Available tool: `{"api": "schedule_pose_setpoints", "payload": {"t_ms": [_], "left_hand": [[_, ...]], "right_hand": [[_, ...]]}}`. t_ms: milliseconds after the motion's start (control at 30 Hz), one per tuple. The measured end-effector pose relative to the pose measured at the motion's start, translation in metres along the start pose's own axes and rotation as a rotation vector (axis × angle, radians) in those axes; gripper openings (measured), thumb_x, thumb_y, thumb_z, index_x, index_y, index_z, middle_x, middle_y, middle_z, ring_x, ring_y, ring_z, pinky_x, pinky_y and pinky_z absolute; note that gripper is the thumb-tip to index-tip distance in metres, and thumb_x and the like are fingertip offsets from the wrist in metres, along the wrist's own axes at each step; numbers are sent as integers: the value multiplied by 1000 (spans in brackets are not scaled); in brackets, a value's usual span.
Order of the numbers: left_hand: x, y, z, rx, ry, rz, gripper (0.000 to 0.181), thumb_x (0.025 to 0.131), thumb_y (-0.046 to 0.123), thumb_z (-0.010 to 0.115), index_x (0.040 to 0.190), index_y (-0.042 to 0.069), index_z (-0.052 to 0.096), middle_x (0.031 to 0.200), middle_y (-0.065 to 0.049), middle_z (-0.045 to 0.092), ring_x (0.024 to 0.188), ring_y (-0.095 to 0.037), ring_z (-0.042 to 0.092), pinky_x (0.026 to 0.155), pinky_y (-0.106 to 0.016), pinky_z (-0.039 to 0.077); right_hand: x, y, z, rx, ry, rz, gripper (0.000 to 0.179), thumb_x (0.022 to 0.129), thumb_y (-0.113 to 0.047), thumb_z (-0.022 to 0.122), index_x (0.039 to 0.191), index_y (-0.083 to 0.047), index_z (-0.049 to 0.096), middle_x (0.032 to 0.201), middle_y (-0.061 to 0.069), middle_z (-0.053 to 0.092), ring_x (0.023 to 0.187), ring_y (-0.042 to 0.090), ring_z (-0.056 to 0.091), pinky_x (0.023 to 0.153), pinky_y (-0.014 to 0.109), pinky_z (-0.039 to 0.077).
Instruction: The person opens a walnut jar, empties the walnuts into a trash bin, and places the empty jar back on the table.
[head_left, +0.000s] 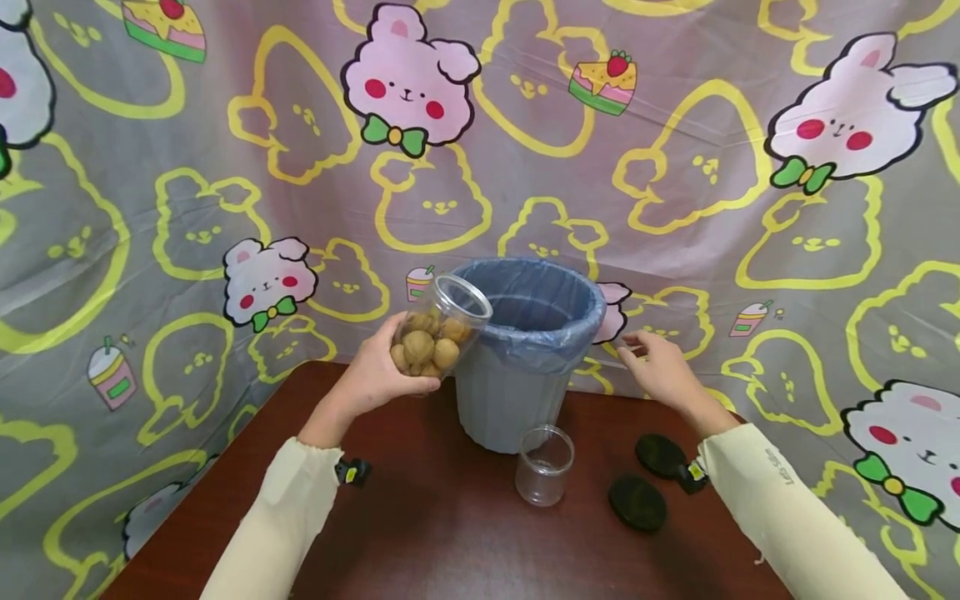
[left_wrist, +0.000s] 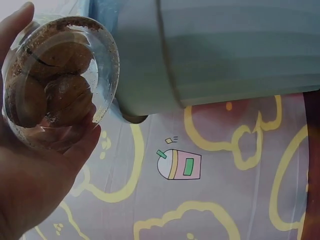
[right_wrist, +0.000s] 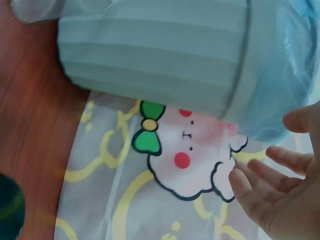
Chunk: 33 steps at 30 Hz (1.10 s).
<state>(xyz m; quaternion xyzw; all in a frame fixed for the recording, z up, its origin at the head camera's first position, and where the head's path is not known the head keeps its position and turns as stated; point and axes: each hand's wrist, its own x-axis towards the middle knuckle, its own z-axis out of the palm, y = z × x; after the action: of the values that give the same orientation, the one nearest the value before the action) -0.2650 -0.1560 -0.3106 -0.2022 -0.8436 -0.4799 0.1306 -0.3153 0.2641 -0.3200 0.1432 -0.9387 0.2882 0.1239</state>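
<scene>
My left hand (head_left: 382, 367) grips a clear jar (head_left: 467, 298) with several walnuts (head_left: 423, 346) inside. The jar tilts to the right, its uncovered mouth beside the left rim of a grey trash bin (head_left: 510, 408) lined with a blue bag (head_left: 577, 329). In the left wrist view the jar's base (left_wrist: 107, 75) faces the camera, walnuts resting against it. My right hand (head_left: 660, 367) hovers just right of the bin and holds nothing; its fingers (right_wrist: 280, 180) are loosely bent in the right wrist view. The bottom of the bin's inside is hidden.
A second clear jar (head_left: 543, 479), without a lid, stands on the brown table (head_left: 435, 517) before the bin. Two dark round lids (head_left: 637, 502) lie to its right, one partly near the right sleeve. A patterned cloth (head_left: 450, 208) hangs behind the table.
</scene>
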Motion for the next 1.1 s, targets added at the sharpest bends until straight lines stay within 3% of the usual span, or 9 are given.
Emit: {"api": "schedule_pose_setpoints", "payload": {"t_ms": [267,500,767,967,1100], "left_hand": [[10,4,-5,11,-1,8,98,60,26,90,141,13,35,123,-5,52,102,-24,53,85,-42,45],[18,10,-10,58,-3,27,98,59,32,90,139,14,36,120,-4,52,100,-23,53,84,-42,45],[27,22,-17,144,-26,20,101,59,36,89,141,17,34,119,-6,53,99,-24,54,85,-41,45],[36,31,-24,197,-38,15,103,59,36,89,142,14,32,119,-8,52,97,-24,54,82,-40,46],[42,34,-29,226,-42,30,101,59,36,89,141,12,34,121,-8,52,98,-23,55,83,-40,46]], "right_hand": [[16,-21,-3,118,59,38,58,99,-44,38,138,-1,42,132,22,48,118,39,47,92,52,40],[28,-36,-3,163,0,52,69,100,-46,31,149,0,16,145,25,31,129,43,34,99,55,33],[41,-45,3,187,-36,93,70,101,-43,31,150,-1,6,154,21,11,138,40,15,108,54,17],[45,-48,7,199,-65,90,68,101,-44,29,151,-5,5,154,21,14,136,40,23,106,55,22],[46,-50,7,202,-105,112,67,101,-46,26,152,-10,3,154,19,15,137,39,21,107,55,20]]}}
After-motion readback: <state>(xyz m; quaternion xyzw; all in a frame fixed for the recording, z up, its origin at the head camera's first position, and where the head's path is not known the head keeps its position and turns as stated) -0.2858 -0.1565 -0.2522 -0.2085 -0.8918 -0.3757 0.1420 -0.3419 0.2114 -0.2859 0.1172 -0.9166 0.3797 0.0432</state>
